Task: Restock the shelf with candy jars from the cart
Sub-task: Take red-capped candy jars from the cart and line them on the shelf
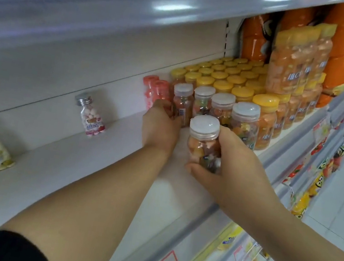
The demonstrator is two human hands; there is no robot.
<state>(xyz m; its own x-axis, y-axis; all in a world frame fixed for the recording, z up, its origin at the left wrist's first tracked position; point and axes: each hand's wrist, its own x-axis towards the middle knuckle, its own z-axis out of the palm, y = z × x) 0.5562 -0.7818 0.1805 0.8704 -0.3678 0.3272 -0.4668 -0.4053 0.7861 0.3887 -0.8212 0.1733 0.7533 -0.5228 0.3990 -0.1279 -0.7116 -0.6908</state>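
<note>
The right hand (234,172) curled its fingers round a clear plastic candy jar with a white lid (203,142) near the front of the white shelf (91,173). Farther in, the left hand (159,130) gripped the end jar (182,102) of a white-lidded row.

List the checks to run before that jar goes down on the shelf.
1. Right hand grips the jar: ok, wrapped round its body.
2. Jar upright, cap on: ok.
3. Bare shelf in front of the white-capped jars: ok.
4. Those jars standing upright: ok.
5. Left hand out of the jar's way: ok, off to the side at the back of the row.
6. Jar's base already on the shelf: cannot tell, hand hides it.
</note>
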